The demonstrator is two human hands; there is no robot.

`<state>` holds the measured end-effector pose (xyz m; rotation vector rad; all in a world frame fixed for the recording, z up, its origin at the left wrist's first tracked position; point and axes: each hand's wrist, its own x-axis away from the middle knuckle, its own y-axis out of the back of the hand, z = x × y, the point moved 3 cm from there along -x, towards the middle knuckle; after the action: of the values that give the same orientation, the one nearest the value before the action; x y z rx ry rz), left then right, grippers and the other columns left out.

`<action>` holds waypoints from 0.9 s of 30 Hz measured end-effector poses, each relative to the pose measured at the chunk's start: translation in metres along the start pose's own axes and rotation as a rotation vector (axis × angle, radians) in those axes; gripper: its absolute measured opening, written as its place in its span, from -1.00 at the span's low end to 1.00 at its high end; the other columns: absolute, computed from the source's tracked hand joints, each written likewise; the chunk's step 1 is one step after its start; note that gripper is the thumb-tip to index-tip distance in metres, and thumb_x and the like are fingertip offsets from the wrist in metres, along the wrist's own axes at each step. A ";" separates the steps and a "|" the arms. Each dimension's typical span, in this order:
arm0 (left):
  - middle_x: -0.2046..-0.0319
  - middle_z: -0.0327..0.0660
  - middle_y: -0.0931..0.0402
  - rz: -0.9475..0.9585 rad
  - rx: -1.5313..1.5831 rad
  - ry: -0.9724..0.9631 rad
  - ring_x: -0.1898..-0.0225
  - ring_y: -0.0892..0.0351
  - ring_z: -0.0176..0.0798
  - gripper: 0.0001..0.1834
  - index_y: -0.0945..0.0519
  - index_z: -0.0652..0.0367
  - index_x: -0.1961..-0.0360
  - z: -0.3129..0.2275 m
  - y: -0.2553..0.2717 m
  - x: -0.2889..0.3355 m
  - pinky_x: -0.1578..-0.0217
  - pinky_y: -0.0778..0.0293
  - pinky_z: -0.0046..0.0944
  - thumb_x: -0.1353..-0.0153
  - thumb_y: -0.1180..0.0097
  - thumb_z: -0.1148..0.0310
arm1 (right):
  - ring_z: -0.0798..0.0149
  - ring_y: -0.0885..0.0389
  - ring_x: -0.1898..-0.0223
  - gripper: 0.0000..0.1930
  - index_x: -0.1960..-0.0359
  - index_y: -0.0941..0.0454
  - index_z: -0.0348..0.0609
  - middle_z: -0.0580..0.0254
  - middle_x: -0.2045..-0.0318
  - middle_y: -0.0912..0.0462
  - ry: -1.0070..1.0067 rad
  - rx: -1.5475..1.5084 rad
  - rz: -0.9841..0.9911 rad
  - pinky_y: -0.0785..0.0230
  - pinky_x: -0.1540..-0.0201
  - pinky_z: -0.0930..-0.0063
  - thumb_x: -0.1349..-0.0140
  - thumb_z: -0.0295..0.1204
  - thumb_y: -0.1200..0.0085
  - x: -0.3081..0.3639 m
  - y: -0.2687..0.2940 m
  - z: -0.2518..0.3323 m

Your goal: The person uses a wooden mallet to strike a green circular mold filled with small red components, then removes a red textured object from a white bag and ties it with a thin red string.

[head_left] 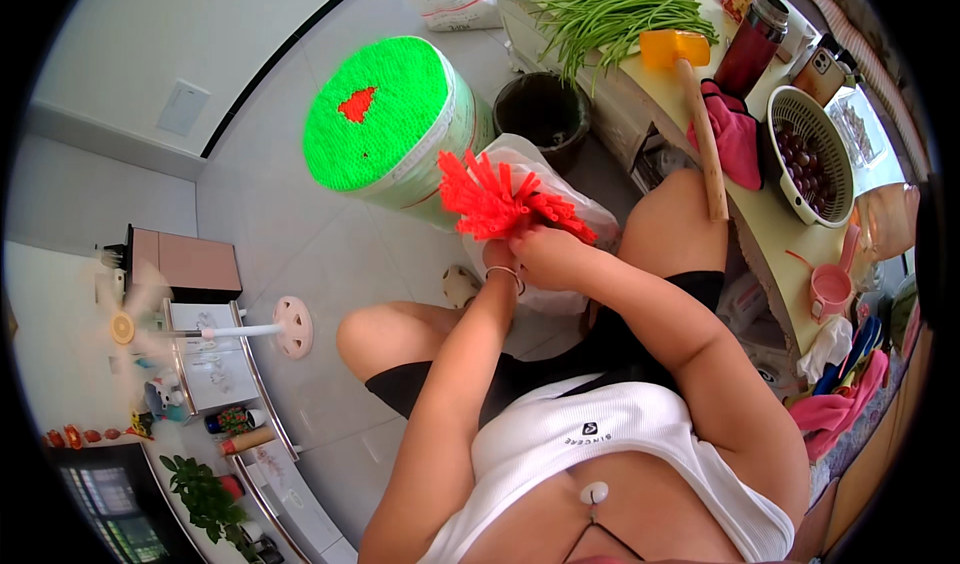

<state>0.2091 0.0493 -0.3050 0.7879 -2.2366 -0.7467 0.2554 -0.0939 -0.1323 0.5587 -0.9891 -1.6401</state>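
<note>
A bundle of bright red, thin strips (490, 196) fans out above my hands, with its loose ends toward the upper left. My left hand (499, 254), a bracelet at its wrist, is closed round the base of the bundle. Against it, my right hand (550, 258) is closed on the same place, its fingers partly hidden. Under and behind them hangs a white plastic bag (590, 207). Just beyond, to the left, stands a large round drum-like bundle (400, 134), its top packed with bright green ends and a small red patch in the middle.
A dark bucket (545, 114) stands beyond the bag. On the right, a table (765, 254) bears green stalks (625, 14), an orange-headed mallet (700, 114), a dark red flask (755, 44) and a colander of dark round fruit (835, 189). A pedestal fan (240, 331) is at left.
</note>
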 end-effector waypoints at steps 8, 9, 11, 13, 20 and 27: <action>0.64 -0.21 -0.52 0.018 0.806 0.389 0.73 -0.41 -0.27 -0.37 -0.57 0.18 0.51 -0.055 0.034 0.014 0.75 -0.21 -0.24 0.10 -0.43 -0.24 | -0.06 -0.61 0.16 -0.84 0.29 -0.51 -0.20 -0.02 0.27 -0.63 -0.368 0.281 -0.393 -0.49 0.13 0.13 -0.09 -0.47 -0.08 0.045 0.079 -0.106; 0.65 -0.22 -0.51 0.005 0.795 0.372 0.74 -0.40 -0.27 -0.37 -0.57 0.19 0.51 -0.052 0.035 0.014 0.75 -0.21 -0.25 0.10 -0.42 -0.24 | -0.06 -0.63 0.09 -0.75 0.18 -0.59 -0.18 0.02 0.16 -0.66 -0.473 0.264 -0.033 -0.50 0.07 0.16 -0.08 -0.42 -0.14 0.042 0.061 -0.121; 0.61 -0.21 -0.53 -0.015 0.744 0.327 0.71 -0.42 -0.27 -0.39 -0.57 0.22 0.47 -0.044 0.035 0.011 0.71 -0.24 -0.27 0.08 -0.43 -0.19 | -0.07 -0.62 0.01 -0.63 0.08 -0.65 -0.13 0.05 0.00 -0.64 -0.523 0.158 0.516 -0.51 0.02 0.18 -0.08 -0.26 -0.22 0.021 0.035 -0.125; 0.54 -0.18 -0.56 -0.044 0.681 0.269 0.63 -0.49 -0.25 -0.43 -0.59 0.27 0.42 -0.032 0.036 0.003 0.62 -0.31 -0.31 0.04 -0.44 -0.09 | -0.07 -0.64 0.03 -0.56 0.06 -0.67 -0.12 0.07 0.01 -0.66 -0.526 0.238 0.487 -0.51 0.03 0.12 -0.07 -0.13 -0.23 0.001 -0.005 -0.132; -0.05 -0.06 -0.48 0.499 0.755 -0.022 -0.20 -0.33 -0.10 -0.21 -0.44 0.23 -0.13 -0.024 0.020 0.051 -0.14 -0.29 -0.12 0.22 -0.45 0.30 | -0.06 -0.72 0.29 -0.53 -0.01 -0.58 -0.22 -0.06 0.23 -0.69 -0.782 -0.741 0.122 -0.60 0.37 0.07 -0.26 -0.09 -0.12 -0.016 -0.020 -0.146; -0.19 0.00 -0.40 0.114 -0.043 -0.769 -0.29 -0.30 0.00 0.16 -0.14 0.20 -0.36 -0.042 -0.004 0.071 -0.25 -0.29 -0.09 0.29 -0.55 0.23 | 0.05 -0.71 0.40 -0.58 0.08 -0.53 -0.32 0.02 0.31 -0.68 -0.610 -1.375 -0.124 -0.63 0.38 0.22 -0.38 -0.13 0.02 -0.026 -0.022 -0.102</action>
<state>0.1968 -0.0153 -0.2547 0.3667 -2.8875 -1.1791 0.3303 -0.1004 -0.2088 -0.8520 -0.0244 -2.1849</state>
